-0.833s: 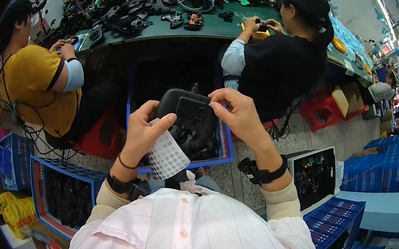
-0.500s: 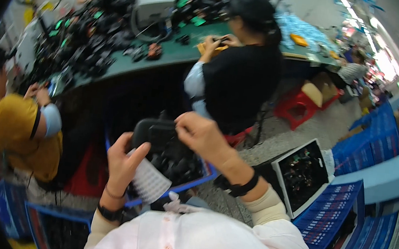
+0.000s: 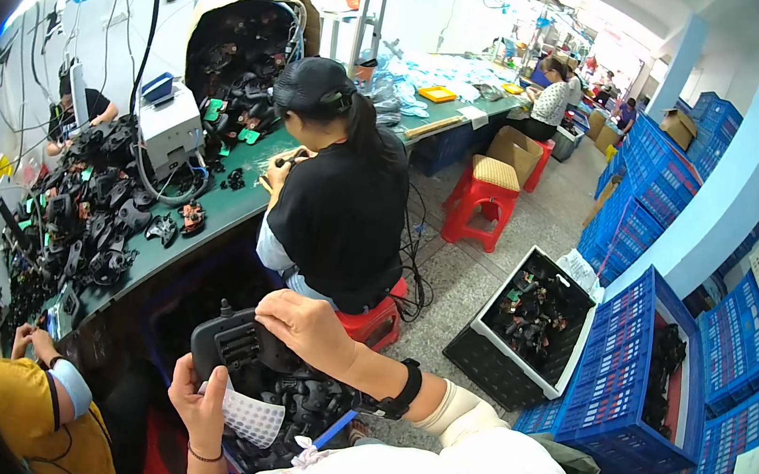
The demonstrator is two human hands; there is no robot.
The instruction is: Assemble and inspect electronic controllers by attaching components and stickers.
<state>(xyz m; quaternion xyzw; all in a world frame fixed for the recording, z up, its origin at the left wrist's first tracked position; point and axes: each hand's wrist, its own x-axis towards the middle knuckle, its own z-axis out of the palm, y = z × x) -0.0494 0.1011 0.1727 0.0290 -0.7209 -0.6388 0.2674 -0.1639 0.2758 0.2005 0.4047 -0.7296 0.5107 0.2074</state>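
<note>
My left hand (image 3: 202,409) is closed on the left side of a black plastic device (image 3: 234,342) with rounded corners, ribbed slots and a short knob on top. Under my left thumb is a white sheet of grey round stickers (image 3: 251,417), hanging below the device. My right hand (image 3: 307,328) is at the device's upper right, thumb and fingers pinched together; what they hold, if anything, is hidden. Beneath both hands a blue-rimmed crate holds many black game controllers (image 3: 312,404).
Ahead, a person in black sits at a green bench (image 3: 242,159) heaped with controller parts. A person in yellow (image 3: 45,414) works at left. Right stand a black-and-white bin (image 3: 561,378) of parts and stacked blue crates (image 3: 613,379). A red stool (image 3: 483,207) stands beyond.
My view has tilted up and swung right, and the picture is sharper. Both hands stay at the black device, with the sticker sheet still under my left thumb.
</note>
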